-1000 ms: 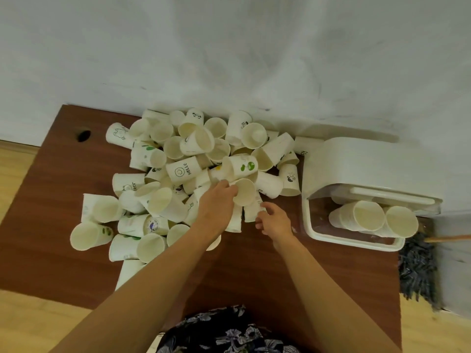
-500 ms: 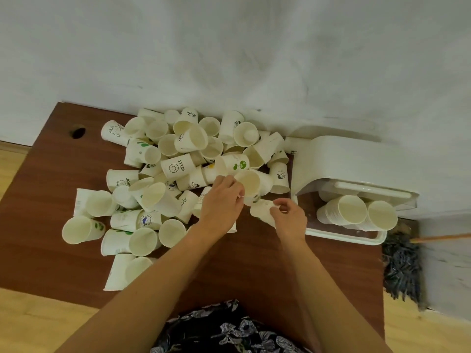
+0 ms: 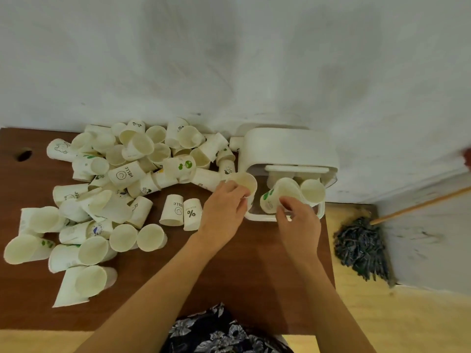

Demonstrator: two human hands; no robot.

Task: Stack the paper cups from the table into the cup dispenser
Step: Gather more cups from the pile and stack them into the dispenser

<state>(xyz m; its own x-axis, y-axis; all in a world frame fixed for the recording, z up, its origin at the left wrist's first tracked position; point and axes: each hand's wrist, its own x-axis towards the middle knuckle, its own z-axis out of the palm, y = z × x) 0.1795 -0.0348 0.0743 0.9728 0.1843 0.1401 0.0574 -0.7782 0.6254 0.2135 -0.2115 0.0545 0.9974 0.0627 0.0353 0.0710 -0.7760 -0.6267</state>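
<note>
A heap of white paper cups [image 3: 122, 189] covers the left and back of the brown table [image 3: 153, 289]. At the table's right end lies the white cup dispenser [image 3: 288, 151] with its open mouth toward me and two cup stacks inside. My left hand [image 3: 224, 212] holds one paper cup [image 3: 244, 183] by the rim, just left of the dispenser's opening. My right hand [image 3: 298, 220] pinches the rim of a green-printed cup [image 3: 277, 197] at the front of the left stack. The right stack [image 3: 312, 191] sits beside it.
A grey wall runs behind the table. A dark mop [image 3: 362, 248] with a wooden handle leans in the corner on the floor to the right. A cable hole [image 3: 24, 154] marks the table's far left. Two upside-down cups [image 3: 182, 211] stand just left of my left hand.
Both hands have moved right from the heap to the dispenser. My left hand carried a cup there, and my right hand brought its cup to the left stack in the opening.
</note>
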